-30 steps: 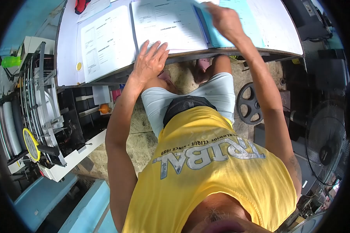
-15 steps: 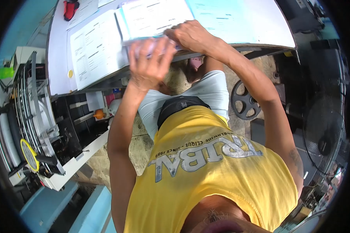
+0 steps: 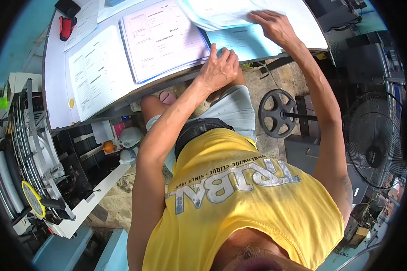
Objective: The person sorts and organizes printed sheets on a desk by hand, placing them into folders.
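your left hand lay flat and spread at the near edge of the bench. its fingertips pressed on the blue sheet, just beside the right edge of the white stack, and it gripped nothing. your right hand reached further across the bench and rested on the lifted sheets, a pale bundle raised over the far end of the blue sheet. its fingers pointed left along the paper, but you could not tell whether they pinched the bundle or only lay on it.

the white stack sat in the middle of the bench and the blue sheet touched it on the right. both carried printed headings and blocks of lines, too small to read. a loose white sheet with the same sort of print lay to the left of the stack, and a red object lay near the far left corner.

your yellow shirt read "tribal" in large grey letters, with "worldwide clique - since 1989" arched above it. a spoked wheel stood on the floor under the bench's right end, and a fan stood well off to your right.
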`<control>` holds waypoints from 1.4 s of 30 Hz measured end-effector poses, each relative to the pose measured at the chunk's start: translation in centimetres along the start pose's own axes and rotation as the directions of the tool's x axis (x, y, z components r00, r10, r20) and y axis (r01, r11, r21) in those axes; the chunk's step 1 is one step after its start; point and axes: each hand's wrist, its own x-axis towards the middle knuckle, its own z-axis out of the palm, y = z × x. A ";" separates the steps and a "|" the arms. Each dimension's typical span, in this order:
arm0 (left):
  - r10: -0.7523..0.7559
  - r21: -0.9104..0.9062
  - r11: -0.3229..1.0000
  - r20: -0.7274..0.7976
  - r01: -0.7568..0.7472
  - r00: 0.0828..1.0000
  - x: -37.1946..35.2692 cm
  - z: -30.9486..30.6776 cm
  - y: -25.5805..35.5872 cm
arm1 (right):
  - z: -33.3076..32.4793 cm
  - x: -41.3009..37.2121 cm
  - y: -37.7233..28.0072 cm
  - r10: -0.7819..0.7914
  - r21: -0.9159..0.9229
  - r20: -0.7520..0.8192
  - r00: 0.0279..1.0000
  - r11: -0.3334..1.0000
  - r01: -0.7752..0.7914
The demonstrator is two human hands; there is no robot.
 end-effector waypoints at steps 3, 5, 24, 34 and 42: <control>-0.002 -0.060 0.998 -0.132 -0.006 0.991 0.2 -0.1 0.0 | 1.6 -5.3 -0.8 0.178 0.137 0.136 0.975 0.971 -0.196; -0.028 -0.143 0.990 -0.107 0.013 0.994 0.4 -0.3 -0.2 | 1.5 -7.5 -2.6 0.212 0.204 0.207 0.955 0.946 -0.254; -0.655 0.090 0.753 0.005 0.652 0.756 -20.2 -15.7 -12.0 | -0.5 -6.0 -1.4 0.438 0.530 0.365 0.821 0.628 -0.570; -0.675 0.239 0.722 0.039 0.649 0.736 -30.7 -18.9 -14.6 | -0.2 -5.8 -1.5 0.495 0.481 0.395 0.774 0.606 -0.633; -0.536 -0.056 0.844 -0.058 0.534 0.842 -16.2 -15.1 -15.2 | -1.7 -4.5 -2.1 0.599 0.647 0.381 0.704 0.370 -0.666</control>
